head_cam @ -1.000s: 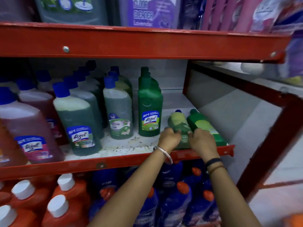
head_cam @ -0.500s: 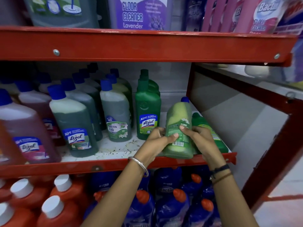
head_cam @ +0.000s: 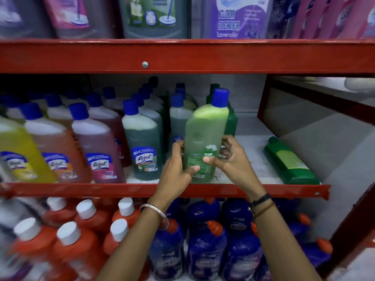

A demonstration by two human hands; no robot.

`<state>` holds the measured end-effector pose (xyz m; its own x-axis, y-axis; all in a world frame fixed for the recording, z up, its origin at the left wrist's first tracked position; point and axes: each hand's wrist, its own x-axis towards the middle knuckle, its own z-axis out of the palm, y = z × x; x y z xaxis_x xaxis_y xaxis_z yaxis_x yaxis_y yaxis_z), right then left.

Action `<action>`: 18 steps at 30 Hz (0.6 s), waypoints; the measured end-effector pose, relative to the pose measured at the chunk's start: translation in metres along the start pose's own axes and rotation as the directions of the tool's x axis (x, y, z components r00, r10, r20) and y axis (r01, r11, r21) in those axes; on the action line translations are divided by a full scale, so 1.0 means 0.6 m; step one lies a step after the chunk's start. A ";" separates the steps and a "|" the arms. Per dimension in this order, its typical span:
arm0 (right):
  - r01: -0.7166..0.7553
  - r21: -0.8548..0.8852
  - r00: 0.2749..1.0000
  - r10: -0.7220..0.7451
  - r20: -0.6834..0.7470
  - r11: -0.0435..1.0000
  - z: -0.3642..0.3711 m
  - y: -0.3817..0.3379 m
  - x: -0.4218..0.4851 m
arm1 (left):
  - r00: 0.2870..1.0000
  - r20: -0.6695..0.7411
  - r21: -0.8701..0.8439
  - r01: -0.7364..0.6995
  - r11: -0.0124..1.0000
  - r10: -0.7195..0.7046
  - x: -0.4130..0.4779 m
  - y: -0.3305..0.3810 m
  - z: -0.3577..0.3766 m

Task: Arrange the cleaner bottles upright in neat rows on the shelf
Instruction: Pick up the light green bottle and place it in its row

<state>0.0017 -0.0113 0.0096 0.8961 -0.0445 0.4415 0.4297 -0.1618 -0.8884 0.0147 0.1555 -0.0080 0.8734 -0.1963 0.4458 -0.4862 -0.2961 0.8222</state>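
Two hands on one bottle: left hand [head_cam: 178,161] and right hand [head_cam: 229,159] both clamped around the lower body of a light green bottle [head_cam: 205,138] with a blue cap, held near upright, tilted slightly, base at the front edge of the middle shelf [head_cam: 253,165]; whether the base touched the shelf could not be told. One dark green bottle [head_cam: 290,161] lay flat on its side at 3 o'clock from the held one, well apart, cap pointing toward the back. At 9 o'clock, front row counted left to right: one yellow bottle [head_cam: 18,153], one orange bottle [head_cam: 56,151], one pink bottle [head_cam: 97,151], one grey-green bottle [head_cam: 142,147], all upright with blue caps; more blue-capped bottles stood behind in rows, count unclear from blur. One upright dark green bottle [head_cam: 231,122] stood just behind the held one, mostly hidden by it. Lower shelf at 6 o'clock: red bottles with white caps [head_cam: 75,248] at left, dark blue bottles with orange caps [head_cam: 205,248] at right, partly blocked by both forearms. Silver bangle [head_cam: 158,213] on left wrist, dark bands [head_cam: 261,203] on right wrist.
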 end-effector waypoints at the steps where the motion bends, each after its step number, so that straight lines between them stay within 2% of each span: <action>1: -0.002 0.008 1.000 0.002 0.015 1.000 0.018 0.006 0.006 | 1.000 -0.022 0.029 0.003 1.000 -0.002 0.000 -0.009 -0.012; 8: -0.046 0.026 0.996 0.044 0.081 0.999 0.078 0.054 0.014 | 0.994 -0.110 0.105 0.035 0.994 -0.024 -0.017 -0.067 -0.027; 10: -0.039 -0.057 0.999 0.040 0.029 0.998 0.090 0.059 0.011 | 0.990 -0.139 0.117 0.050 0.992 -0.033 -0.019 -0.076 -0.028; 13: -0.025 -0.320 0.999 0.014 -0.038 0.947 0.101 0.054 0.006 | 0.988 -0.154 0.159 0.005 0.987 0.019 -0.019 -0.080 -0.028; 15: -0.021 -0.354 0.999 0.009 -0.034 0.935 0.109 0.045 0.001 | 0.986 -0.145 0.123 -0.067 0.990 0.085 -0.025 -0.085 -0.031; 18: -0.094 -0.360 0.995 0.074 -0.068 0.928 0.130 0.027 0.002 | 0.984 -0.120 0.076 -0.126 0.989 0.134 -0.033 -0.098 -0.040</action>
<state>0.0187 0.0626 -0.0140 0.9160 -0.1233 0.3818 0.2747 -0.5009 -0.8208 0.0267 0.1993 -0.0565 0.7972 -0.1204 0.5916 -0.5931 -0.3394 0.7301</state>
